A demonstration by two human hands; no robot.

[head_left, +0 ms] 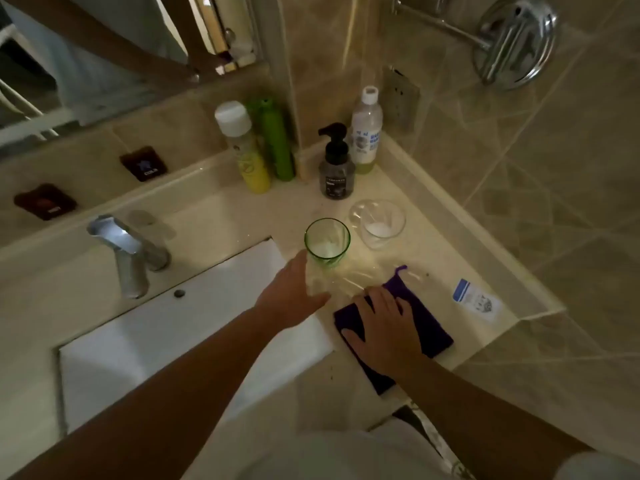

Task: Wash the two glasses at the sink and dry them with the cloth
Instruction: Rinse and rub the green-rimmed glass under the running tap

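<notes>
Green glass [327,242]: upright on counter [433,258], just beyond my left hand [294,292], fingers straight, spread, nearly touching. Right hand [384,327]: flat on purple cloth [429,323].

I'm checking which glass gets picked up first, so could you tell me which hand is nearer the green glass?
Left. The left hand reaches right beside the green glass, fingers at its base. The right hand lies flat on the cloth, farther away.
</notes>
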